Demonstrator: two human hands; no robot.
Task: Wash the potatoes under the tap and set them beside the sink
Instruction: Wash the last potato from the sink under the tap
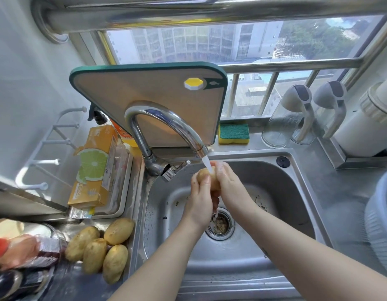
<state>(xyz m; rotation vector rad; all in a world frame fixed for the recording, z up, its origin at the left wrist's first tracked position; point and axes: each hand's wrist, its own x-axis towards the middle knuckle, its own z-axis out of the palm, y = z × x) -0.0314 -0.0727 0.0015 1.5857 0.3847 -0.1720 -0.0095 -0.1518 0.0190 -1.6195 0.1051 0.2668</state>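
A potato (pixel 206 174) sits between both my hands under the running water from the chrome tap (pixel 166 124), above the steel sink (pixel 275 192). My left hand (pixel 199 198) grips it from the left with fingers curled round it. My right hand (pixel 228 181) wraps it from the right. Several more potatoes (pixel 105 246) lie in a cluster on the steel counter left of the sink.
A green-edged cutting board (pixel 149 94) leans behind the tap. A sponge (pixel 233 133) and glass jugs (pixel 296 118) stand at the back right. An orange box (pixel 95 166) lies in a tray at left. A grey basin (pixel 379 224) sits at right. The drain strainer (pixel 220 222) is below my hands.
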